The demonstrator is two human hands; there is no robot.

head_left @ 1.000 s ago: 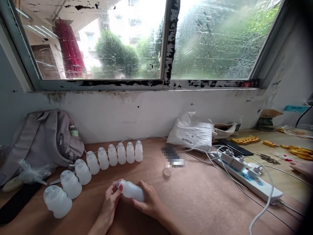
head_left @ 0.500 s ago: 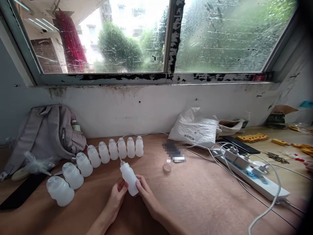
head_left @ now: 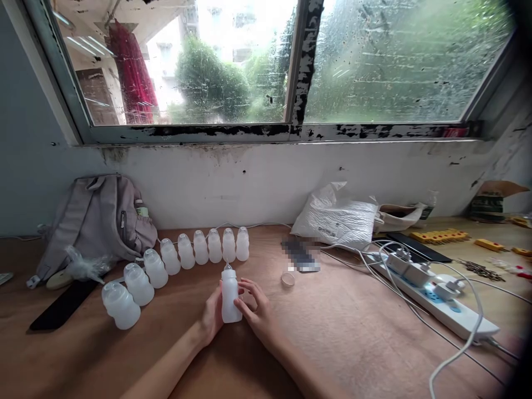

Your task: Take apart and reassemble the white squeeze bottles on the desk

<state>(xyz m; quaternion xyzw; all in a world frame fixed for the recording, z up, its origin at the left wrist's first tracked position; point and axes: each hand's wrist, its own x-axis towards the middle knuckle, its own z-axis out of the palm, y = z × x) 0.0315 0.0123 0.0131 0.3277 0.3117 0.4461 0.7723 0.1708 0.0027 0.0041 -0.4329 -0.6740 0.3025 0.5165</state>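
A frosted white bottle (head_left: 230,299) with a thin clear pointed tip stands upright between my hands, low over the table or on it; I cannot tell which. My left hand (head_left: 213,315) is closed round its left side, the fingers partly hidden behind it. On the other side, my right hand (head_left: 256,308) grips it with the thumb on its front and the fingers curved and a little apart. Beyond them runs a curved row of several similar frosted bottles (head_left: 139,284) with clear domed caps. A round clear cap (head_left: 288,279) lies to the right.
A grey backpack (head_left: 102,216) leans at the wall, a black flat object (head_left: 66,306) before it. At right are a silver padded bag (head_left: 334,216), a white power strip (head_left: 436,302) with looping cables, a blurred-out item (head_left: 303,256) and yellow tools (head_left: 440,236). A window (head_left: 266,66) rises above.
The bottle in my hands has turned from leaning left to upright. My right fingers have spread slightly. The whole view has shifted a little, so things sit further right.
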